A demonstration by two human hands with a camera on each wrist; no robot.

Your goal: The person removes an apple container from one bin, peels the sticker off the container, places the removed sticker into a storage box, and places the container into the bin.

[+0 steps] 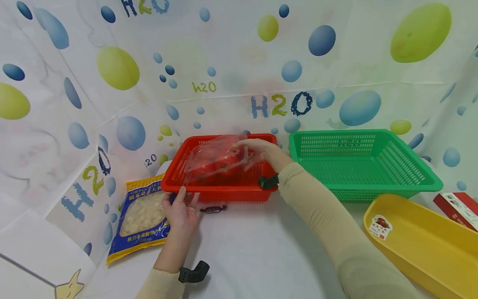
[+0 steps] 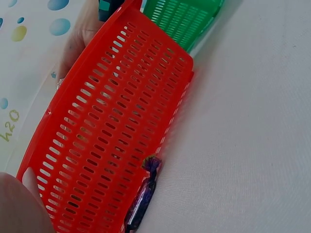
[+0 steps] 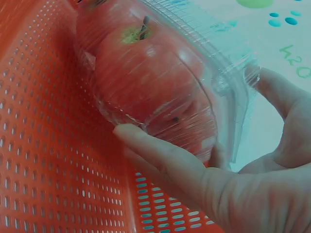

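Note:
My right hand [image 1: 261, 151] grips one end of a clear plastic pack [image 1: 213, 160] of red apples, tilted inside the red basket [image 1: 235, 194]. In the right wrist view, the fingers and thumb spread around the pack's end, and an apple [image 3: 146, 73] with a dark stem shows through the wrap. My left hand [image 1: 183, 214] holds the basket's front rim near its left corner, thumb over the rim and fingers outside. A small dark wrapped candy [image 1: 213, 209] lies on the white cloth at the basket's front, near the left fingers; the left wrist view shows its twisted wrapper [image 2: 141, 204].
A green basket [image 1: 336, 166] stands right of the red one. In front of it are a yellow tray [image 1: 429, 245] and a red box [image 1: 461, 209]. A blue and yellow pasta bag [image 1: 143, 216] lies at left. Behind hangs a patterned white sheet [image 1: 231, 50].

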